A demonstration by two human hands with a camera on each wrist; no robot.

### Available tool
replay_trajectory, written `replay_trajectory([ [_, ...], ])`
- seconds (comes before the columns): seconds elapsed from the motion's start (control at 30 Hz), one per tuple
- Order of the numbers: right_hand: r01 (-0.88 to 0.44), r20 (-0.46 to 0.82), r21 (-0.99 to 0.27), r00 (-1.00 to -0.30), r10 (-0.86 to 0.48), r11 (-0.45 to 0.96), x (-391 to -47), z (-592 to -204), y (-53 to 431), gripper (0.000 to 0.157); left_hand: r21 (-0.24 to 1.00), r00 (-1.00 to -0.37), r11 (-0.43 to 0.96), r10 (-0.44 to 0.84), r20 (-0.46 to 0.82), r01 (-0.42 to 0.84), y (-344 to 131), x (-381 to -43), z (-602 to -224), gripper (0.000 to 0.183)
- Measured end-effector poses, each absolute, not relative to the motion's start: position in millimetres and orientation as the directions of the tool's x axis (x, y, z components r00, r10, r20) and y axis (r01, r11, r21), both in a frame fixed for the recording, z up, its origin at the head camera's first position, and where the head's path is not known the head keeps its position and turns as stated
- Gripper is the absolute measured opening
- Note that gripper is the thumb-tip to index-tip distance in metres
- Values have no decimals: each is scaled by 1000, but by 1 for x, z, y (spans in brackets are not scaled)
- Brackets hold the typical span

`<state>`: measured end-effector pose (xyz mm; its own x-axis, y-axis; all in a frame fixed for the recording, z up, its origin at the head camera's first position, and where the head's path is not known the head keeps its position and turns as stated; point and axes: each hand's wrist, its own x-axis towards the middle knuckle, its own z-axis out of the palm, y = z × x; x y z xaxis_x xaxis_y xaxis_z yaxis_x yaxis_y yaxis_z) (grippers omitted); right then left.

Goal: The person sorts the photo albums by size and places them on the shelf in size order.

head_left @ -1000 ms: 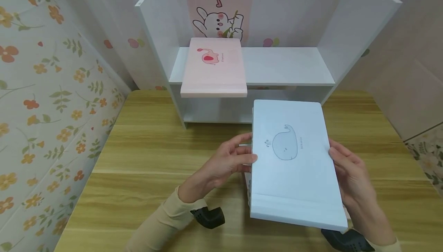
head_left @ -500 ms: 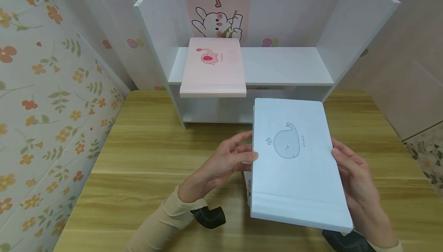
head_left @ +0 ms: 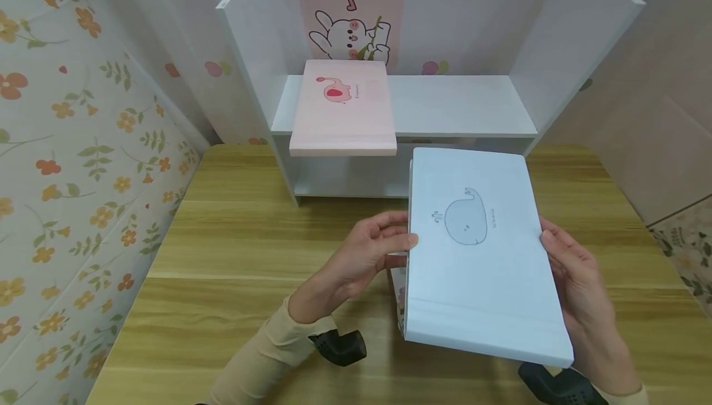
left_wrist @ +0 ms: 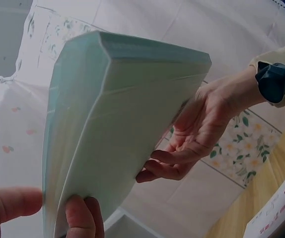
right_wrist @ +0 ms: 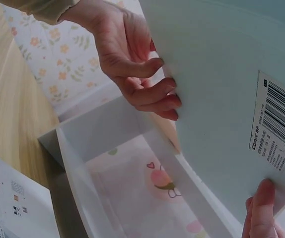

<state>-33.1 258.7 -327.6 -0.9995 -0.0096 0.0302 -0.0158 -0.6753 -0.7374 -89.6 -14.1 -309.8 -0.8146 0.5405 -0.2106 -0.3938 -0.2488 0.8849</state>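
A light blue notebook (head_left: 473, 294) with a whale drawing is held tilted above the table. My left hand (head_left: 361, 253) pinches its left edge, thumb on the cover and fingers underneath. At the right edge my right hand (head_left: 581, 294) grips it the same way. The right wrist view shows its underside with a barcode sticker (right_wrist: 276, 119), and several fingertips of both hands against it. From the left wrist view, the thick notebook (left_wrist: 117, 124) shows its pale underside and one end. Below it lies a white printed item (right_wrist: 18, 198), mostly hidden in the head view.
A white two-level shelf (head_left: 461, 105) stands at the back of the wooden table (head_left: 239, 256). On its upper board lies a pink notebook (head_left: 345, 123) with an elephant drawing, sticking out over the front edge. A floral curtain (head_left: 100, 176) hangs at the left.
Both hands have shifted the blue notebook slightly toward the shelf and to the right. The pink notebook and the shelf stay where they were.
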Motion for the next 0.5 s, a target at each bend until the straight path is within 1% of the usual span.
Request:
replay_trajectory([
  [0.13, 0, 42, -707, -998, -42, -707, -32, -326, 260, 36, 879, -817, -257, 534, -218, -402, -12, -90, -309, 38],
  [0.27, 40, 88, -626, -989, -121, -779, -32, -323, 261, 41, 880, -822, -265, 530, -208, -394, -11, -91, -307, 38],
  [0.4, 54, 119, -581, -982, -150, -812, -33, -321, 262, 43, 873, -830, -294, 524, -193, -389, -10, -91, -304, 39],
  [0.5, 51, 133, -575, -979, -155, -816, -34, -319, 262, 43, 867, -834, -317, 521, -180, -385, -9, -91, -303, 40],
])
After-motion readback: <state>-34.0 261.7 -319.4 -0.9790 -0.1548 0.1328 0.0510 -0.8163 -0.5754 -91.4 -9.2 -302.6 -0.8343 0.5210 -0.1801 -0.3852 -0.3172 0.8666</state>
